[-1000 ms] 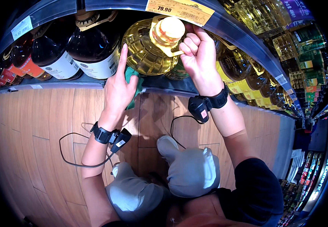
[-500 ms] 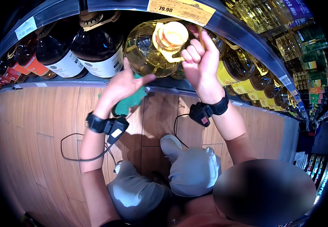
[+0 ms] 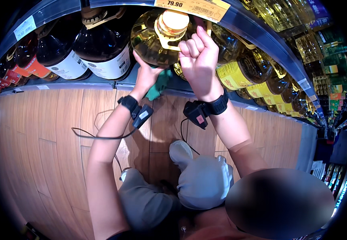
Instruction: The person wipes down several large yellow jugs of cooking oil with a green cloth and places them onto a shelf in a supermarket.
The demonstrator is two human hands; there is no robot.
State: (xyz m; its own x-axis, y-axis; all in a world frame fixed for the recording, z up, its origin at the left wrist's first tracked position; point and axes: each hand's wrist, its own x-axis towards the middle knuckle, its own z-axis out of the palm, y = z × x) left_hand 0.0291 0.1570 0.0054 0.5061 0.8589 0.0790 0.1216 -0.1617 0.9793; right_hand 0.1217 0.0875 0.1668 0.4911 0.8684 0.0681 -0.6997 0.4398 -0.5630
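A large clear bottle of yellow cooking oil (image 3: 146,38) with a pale yellow cap stands on the shelf, partly under the price rail. My right hand (image 3: 199,60) is closed around the yellow handle loop (image 3: 168,43) at its neck. Against the bottle's near lower side rests my left hand (image 3: 144,78), thumb and forefinger apart. A green cloth (image 3: 160,85) shows under that palm, where the other fingers are hidden. Both wrists carry black strapped devices with cables.
Dark bottles with white labels (image 3: 108,66) stand left of the oil. Yellow-labelled oil bottles (image 3: 230,76) line the shelf to the right. Above runs the shelf edge with a yellow price tag (image 3: 195,9). My knees (image 3: 205,182) are bent over the wooden floor (image 3: 61,132).
The oil bottle has shifted slightly up and left in view, with my right hand moving left on its handle. My left hand and the green cloth have moved right, up against the bottle.
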